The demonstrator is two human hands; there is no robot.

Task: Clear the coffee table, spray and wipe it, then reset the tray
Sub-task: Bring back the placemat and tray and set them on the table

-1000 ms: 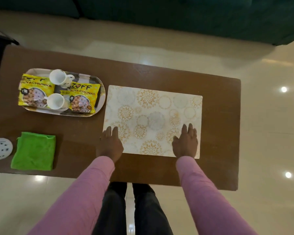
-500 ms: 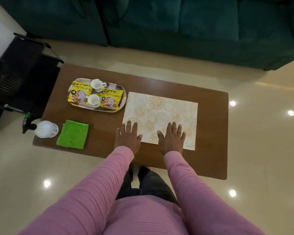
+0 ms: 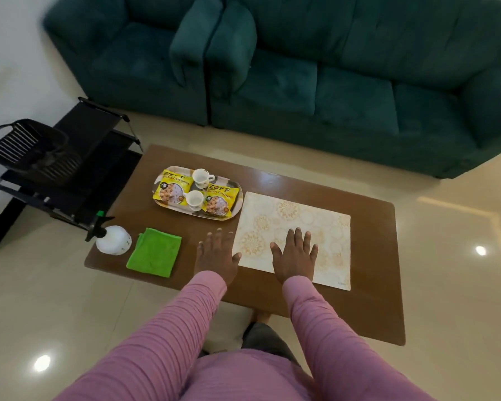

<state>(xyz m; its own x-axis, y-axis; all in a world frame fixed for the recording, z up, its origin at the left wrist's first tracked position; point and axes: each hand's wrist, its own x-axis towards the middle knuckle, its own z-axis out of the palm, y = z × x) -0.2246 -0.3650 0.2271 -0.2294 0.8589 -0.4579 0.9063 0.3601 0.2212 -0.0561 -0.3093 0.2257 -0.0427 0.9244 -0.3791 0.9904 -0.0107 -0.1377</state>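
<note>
From the head view, your left grip [image 3: 216, 256] is spread flat, fingers straight, holding nothing, over the brown wooden table [image 3: 370, 285], between the folded green microfibre cloth [image 3: 154, 251] and the cream floral rectangular placemat [image 3: 327, 227]. Your right grip [image 3: 294, 256] lies equally open and empty on that placemat's near half. The oval silver tray [image 3: 226, 180] sits far left, carrying two yellow snack packets [image 3: 171, 190] and two white cups [image 3: 201, 176]. The white spray bottle [image 3: 114, 241] stands just left of the cloth.

Brown wooden coffee table [image 3: 373, 285] at frame centre, oval tray [image 3: 227, 180] at its upper left holding two yellow snack packets [image 3: 171, 191] and two white cups [image 3: 200, 176], patterned placemat [image 3: 324, 224] flat mid-table, folded green cloth [image 3: 154, 251] beside white spray bottle [image 3: 114, 241] at lower left
</note>
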